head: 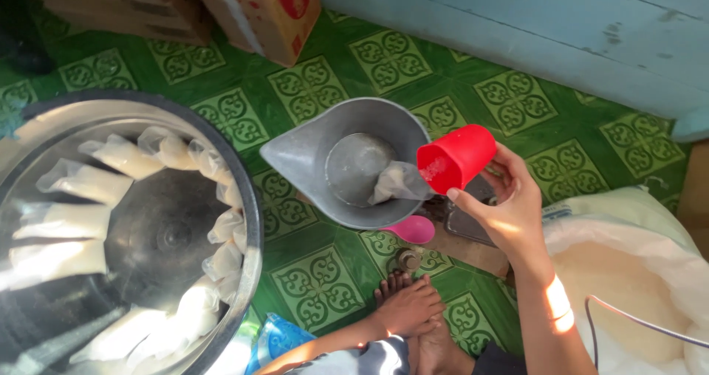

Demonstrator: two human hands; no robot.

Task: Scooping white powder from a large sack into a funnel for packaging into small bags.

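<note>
I am seeing the right hand [509, 205] gripping a red cup [456, 157], tilting it over the grey scale pan [347, 164], where a small clear bag [399, 181] is lying. The left hand [406, 308] is resting open on the feet below the pan. Left of the pan, a steel basin [247, 198] is holding filled bags [111, 157].

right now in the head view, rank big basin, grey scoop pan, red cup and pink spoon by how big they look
1. big basin, cut off by the frame's left edge
2. grey scoop pan
3. red cup, held in the right hand
4. pink spoon, partly hidden under the pan, so its full size is unsure
</note>
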